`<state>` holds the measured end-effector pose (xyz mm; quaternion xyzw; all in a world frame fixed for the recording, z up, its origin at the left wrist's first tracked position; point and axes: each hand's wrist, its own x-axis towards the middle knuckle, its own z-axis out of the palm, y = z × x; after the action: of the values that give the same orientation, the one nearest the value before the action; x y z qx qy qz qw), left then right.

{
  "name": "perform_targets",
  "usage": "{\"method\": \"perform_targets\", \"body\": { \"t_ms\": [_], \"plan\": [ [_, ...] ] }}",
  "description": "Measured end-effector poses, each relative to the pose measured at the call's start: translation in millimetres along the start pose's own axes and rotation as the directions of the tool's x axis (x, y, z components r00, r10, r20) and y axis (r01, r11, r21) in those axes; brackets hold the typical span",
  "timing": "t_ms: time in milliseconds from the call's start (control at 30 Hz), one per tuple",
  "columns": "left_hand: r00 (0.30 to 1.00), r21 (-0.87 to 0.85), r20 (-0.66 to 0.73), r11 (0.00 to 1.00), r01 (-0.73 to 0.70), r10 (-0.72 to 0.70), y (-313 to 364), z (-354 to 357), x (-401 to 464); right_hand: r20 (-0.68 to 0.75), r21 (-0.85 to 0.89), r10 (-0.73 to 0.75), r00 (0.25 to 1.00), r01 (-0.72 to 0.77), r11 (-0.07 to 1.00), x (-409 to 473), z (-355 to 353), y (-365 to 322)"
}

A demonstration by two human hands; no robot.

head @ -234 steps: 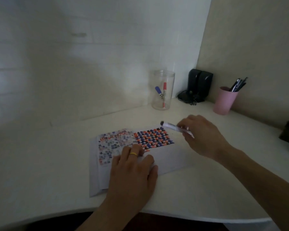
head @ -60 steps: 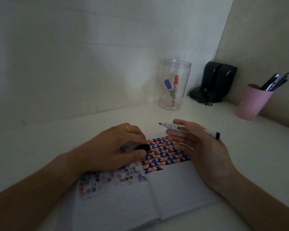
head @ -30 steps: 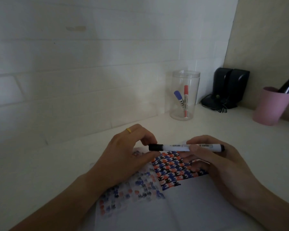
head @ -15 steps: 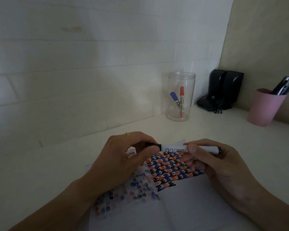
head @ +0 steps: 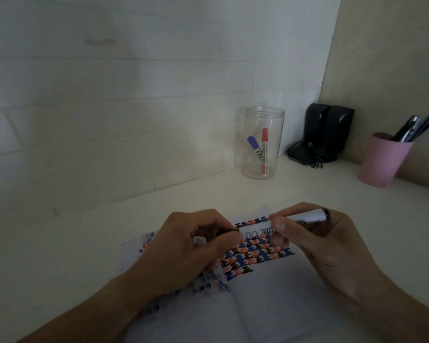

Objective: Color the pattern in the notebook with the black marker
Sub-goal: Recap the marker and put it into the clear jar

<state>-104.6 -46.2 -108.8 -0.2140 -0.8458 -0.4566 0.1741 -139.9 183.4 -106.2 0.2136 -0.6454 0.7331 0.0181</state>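
Marker (head: 278, 227), white barrel with black print, lying near-horizontal at lower centre of frame, held in the air just above notebook (head: 258, 305). Right hand (head: 332, 246) grasping the barrel's right part, thumb and fingertips pinched around it, black end sticking out past the fingers at right. Left hand (head: 191, 246) clenched around the marker's left end, black cap (head: 227, 232) barely seen between thumb and forefinger; cannot tell whether cap is seated or off. Notebook open flat on desk (head: 60, 256), lower centre, spine running down toward bottom edge. Pattern (head: 258, 258) of small interlocking shapes in black, blue and red-orange across top of right page, directly under the marker; rest of right page blank. Left page showing fainter, blotchy blue and red marks, mostly covered by left hand and forearm.

Clear plastic jar (head: 263, 142), open top, upright at centre right of frame against white brick wall (head: 109, 95); inside, blue-capped marker (head: 255, 147) leaning left and red-capped marker (head: 264, 151) nearly upright, caps up, both touching jar bottom. Pair of black speakers (head: 328, 131) in the corner right of jar, side by side, tangle of black cable at their base. Pink cup (head: 384, 160) at far right, upright, holding several dark and silver pens (head: 414, 128) leaning right over the rim; exact count not clear. Beige panel wall (head: 394, 58) behind cup and speakers, upper right.
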Motion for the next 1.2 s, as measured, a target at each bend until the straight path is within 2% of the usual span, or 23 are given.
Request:
{"method": "perform_targets", "body": {
  "t_ms": [133,300,400,467,533,633,700,867,967,1033,1100,1200],
  "plan": [
    [0.999,0.013,0.007,0.999,-0.036,0.036,3,1,-1,0.016,0.007,0.031,0.999,-0.031,0.999,-1,0,-1],
    [0.993,0.13,-0.031,0.986,-0.108,0.113,5,1,1,0.023,0.048,0.064,0.998,-0.065,0.997,-3,2,0],
    [0.984,0.295,-0.06,0.944,-0.145,0.17,1,2,3,0.021,0.142,0.109,0.994,-0.111,0.984,-7,8,1],
    [0.95,0.497,-0.133,0.849,-0.183,0.282,-2,3,6,0.05,0.166,0.114,0.992,-0.121,0.979,-10,13,-1],
    [0.897,0.687,-0.141,0.694,-0.217,0.419,-2,0,5,0.075,0.172,0.11,0.991,-0.122,0.977,-12,18,-1],
    [0.838,0.873,0.023,0.397,-0.283,0.546,-5,-5,3,0.076,0.144,0.084,0.994,-0.094,0.985,-12,20,-2],
    [0.83,0.892,0.084,0.329,-0.309,0.552,-4,-3,2,0.063,0.113,0.051,0.997,-0.058,0.992,-13,21,-2],
    [0.871,0.876,0.087,0.379,-0.298,0.484,-8,6,-3,0.062,0.011,-0.041,0.997,0.04,0.999,-17,22,5],
    [0.912,0.81,0.009,0.532,-0.247,0.411,-6,6,-4,0.07,-0.006,-0.051,0.996,0.052,0.999,-15,21,2],
    [0.922,0.676,-0.159,0.719,-0.159,0.353,1,5,6,0.062,-0.07,-0.063,0.996,0.068,0.995,-10,17,-2],
    [0.906,0.62,-0.24,0.773,-0.133,0.348,7,7,15,0.069,-0.172,-0.063,0.996,0.074,0.982,-6,12,-4],
    [0.947,0.55,-0.16,0.822,-0.148,0.278,5,9,16,0.173,-0.299,0.023,0.985,0.03,0.954,-4,13,1]
  ]
}}
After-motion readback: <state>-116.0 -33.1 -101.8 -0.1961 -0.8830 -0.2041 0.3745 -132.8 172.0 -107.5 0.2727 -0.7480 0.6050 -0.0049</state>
